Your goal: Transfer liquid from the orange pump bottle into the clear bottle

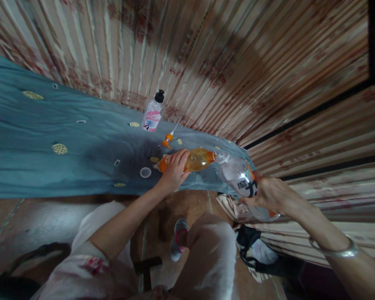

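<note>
While the left grip (174, 171) pinches an orange bottle (197, 160), its mouth meeting a clear bottle (237, 174), right grip (267, 193) wrapped round

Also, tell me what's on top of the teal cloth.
A clear bottle with a black top, an orange pump and a round white piece. The left hand and its amber bottle hide the cloth behind them.

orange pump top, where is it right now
The orange pump top lies on the teal cloth, just left of centre in the head view, between the black-capped bottle and the left hand.
</note>
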`<state>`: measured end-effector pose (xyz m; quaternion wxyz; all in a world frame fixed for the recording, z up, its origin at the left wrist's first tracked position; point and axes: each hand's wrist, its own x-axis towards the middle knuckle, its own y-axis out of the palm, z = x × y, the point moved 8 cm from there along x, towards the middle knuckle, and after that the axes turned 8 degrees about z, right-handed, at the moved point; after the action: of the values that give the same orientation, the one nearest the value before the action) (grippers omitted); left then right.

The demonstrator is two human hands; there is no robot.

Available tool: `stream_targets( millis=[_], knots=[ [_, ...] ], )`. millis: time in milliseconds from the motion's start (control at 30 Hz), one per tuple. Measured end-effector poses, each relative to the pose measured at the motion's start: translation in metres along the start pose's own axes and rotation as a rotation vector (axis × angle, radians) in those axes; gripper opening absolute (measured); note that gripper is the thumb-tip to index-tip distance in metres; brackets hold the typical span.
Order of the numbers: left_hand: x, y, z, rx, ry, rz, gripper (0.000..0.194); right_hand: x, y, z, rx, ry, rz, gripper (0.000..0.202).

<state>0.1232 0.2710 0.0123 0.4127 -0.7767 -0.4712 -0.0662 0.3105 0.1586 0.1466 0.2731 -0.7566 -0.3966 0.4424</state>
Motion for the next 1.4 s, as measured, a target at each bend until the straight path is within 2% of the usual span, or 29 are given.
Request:
stream_targets(
  millis=[200, 833, 1000, 1400],
  knots=[
    [0.0, -0.0005, 0.0002, 0.004, -0.005, -0.002, 0.065, -0.0008, 0.0013, -0.0007, -0.039, -0.019, -0.051, 0.054],
    [0.001, -0.0009, 0.0006, -0.009, -0.019, 0.009, 0.064, -0.0012, -0.0011, 0.0006, -0.017, -0.036, -0.05, 0.051],
    [0.0006, -0.0003, 0.0003, -0.003, -0.012, 0.006, 0.065, -0.0024, -0.0041, 0.0016, 0.004, -0.049, -0.089, 0.051],
    [0.0014, -0.0013, -0.0015, -0.006, 0.0, 0.008, 0.064, -0.0011, -0.0025, -0.0005, 0.045, -0.039, -0.042, 0.044]
  ],
)
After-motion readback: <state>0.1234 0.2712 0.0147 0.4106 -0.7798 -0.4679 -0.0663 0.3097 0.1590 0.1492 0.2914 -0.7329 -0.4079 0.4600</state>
